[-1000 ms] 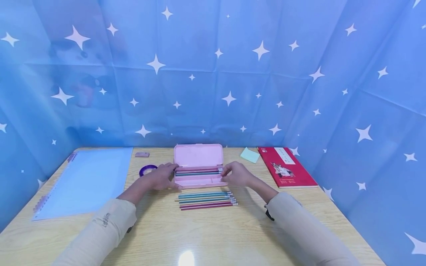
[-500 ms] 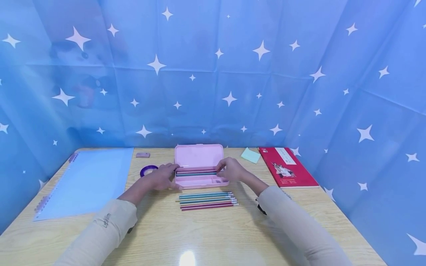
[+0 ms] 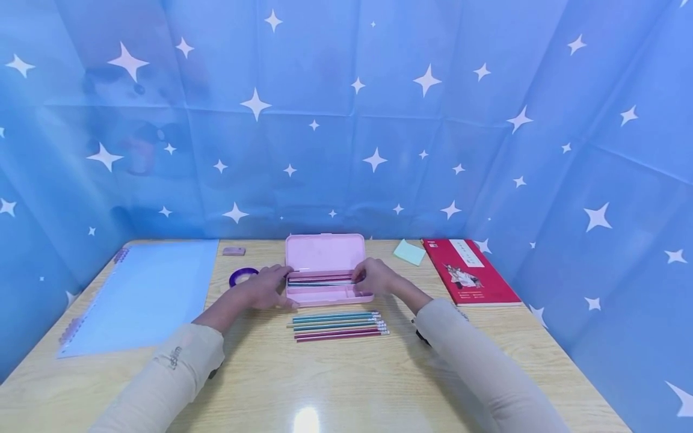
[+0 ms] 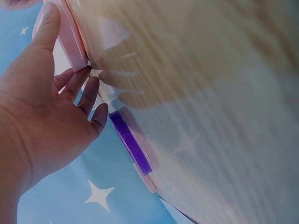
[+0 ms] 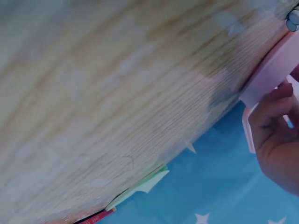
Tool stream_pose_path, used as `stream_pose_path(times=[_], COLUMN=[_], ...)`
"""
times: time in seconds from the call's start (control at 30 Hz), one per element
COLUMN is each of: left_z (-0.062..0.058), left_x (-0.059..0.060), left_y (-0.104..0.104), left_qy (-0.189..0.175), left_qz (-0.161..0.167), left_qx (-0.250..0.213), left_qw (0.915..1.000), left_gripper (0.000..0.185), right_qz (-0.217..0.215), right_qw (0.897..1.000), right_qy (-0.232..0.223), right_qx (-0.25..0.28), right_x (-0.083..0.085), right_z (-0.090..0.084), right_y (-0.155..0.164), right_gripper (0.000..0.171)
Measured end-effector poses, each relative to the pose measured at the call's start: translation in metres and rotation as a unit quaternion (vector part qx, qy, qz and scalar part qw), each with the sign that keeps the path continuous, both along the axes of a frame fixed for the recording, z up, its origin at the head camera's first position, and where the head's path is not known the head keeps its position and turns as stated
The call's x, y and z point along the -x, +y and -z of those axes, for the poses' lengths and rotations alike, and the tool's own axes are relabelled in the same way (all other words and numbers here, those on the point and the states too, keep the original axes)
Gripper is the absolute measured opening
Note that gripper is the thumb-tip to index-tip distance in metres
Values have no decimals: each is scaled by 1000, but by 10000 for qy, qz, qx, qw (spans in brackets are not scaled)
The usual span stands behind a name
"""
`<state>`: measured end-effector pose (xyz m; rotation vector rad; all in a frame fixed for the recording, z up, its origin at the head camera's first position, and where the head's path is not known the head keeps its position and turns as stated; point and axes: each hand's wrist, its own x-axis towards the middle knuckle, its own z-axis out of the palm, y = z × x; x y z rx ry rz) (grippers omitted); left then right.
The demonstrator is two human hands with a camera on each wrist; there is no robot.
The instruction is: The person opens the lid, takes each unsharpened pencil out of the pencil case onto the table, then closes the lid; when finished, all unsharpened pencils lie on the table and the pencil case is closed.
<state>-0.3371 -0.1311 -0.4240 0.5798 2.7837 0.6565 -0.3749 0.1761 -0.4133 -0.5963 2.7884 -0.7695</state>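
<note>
The bare right hand point(image 3: 375, 276) is hiding the right ends of slim coloured pencils point(image 3: 319, 283) — those inside the pink plastic case point(image 3: 325, 249).

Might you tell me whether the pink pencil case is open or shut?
The pencil case is open: its lid stands back, exposing pencils inside.

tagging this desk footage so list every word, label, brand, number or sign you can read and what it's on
"LeSlim", on the left sleeve: best guess, as the lettering is blurred.
White label on the red book: characters too small to read.
Other printing on the red book: too small to read.
</note>
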Motion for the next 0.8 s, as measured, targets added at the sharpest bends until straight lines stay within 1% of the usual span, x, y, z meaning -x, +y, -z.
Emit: stream_pose_path(times=[0.1, 0.23, 0.3, 0.37, 0.47, 0.63, 0.8], left_z=[0, 0, 0, 1, 1, 1, 2], left_x=[1, 2, 2, 2, 1, -2, -1], left_y=[0, -1, 0, 0, 0, 2, 2], left_qy=[3, -18, -23, -3, 37, -58, 5], left_qz=[20, 37, 31, 30, 31, -16, -56], left_qx=[-9, -5, 22, 26, 12, 4, 40], left_qw=[10000, 10000, 10000, 10000, 10000, 10000, 10000], left_gripper=[105, 106, 106, 105, 105, 105, 104], right_qz=[-161, -450, -524, -529, -521, -675, -678], right_qw=[9998, 9985, 9980, 9978, 9980, 9973, 9976], right_qy=[-83, -151, -145, -160, -140, -167, -54], right_qx=[-95, -258, -329, -375, -328, -242, -82], right_x=[1, 2, 2, 2, 2, 1, 1], right_z=[-1, -2, -2, -2, -1, 0, -2], right_y=[0, 0, 1, 2, 4, 6, 7], right_gripper=[4, 11, 12, 9, 3, 4, 4])
